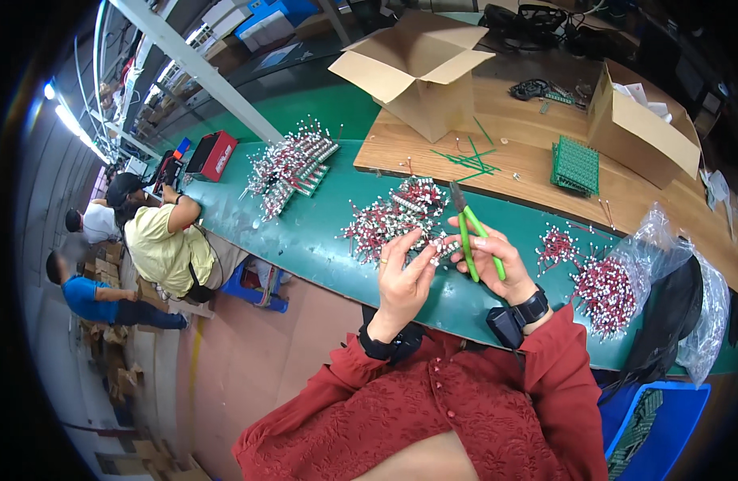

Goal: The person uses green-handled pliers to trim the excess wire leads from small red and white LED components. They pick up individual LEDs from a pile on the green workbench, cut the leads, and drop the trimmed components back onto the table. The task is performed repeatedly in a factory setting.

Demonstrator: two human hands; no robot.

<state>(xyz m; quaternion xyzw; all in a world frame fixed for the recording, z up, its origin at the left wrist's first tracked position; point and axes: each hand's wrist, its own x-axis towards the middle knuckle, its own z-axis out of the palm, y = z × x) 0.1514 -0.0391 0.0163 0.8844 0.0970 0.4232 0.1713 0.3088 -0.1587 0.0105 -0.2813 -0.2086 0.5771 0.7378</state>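
Observation:
My right hand [509, 268] is wrapped around a pair of green-handled cutters [471, 240], its dark jaws pointing away from me. Close by on the left, the fingers of my left hand [404, 287] are closed on a small board with white connectors and red wires [444, 250]; the fingers partly cover it. Just beyond both hands lies a heap of wired boards [389, 223] on the green tabletop [329, 255]. To the right are loose red wires with white plugs: a small cluster [557, 247] and a larger bundle [606, 295] against a clear plastic bag [654, 248].
Stacked wired boards [293, 168] lie to the left. An open carton [433, 96], thin green strips [469, 164], a stack of green panels [576, 167] and another carton [646, 128] are on the wooden board. A blue bin [666, 425] stands at lower right. Several people [164, 240] are at left.

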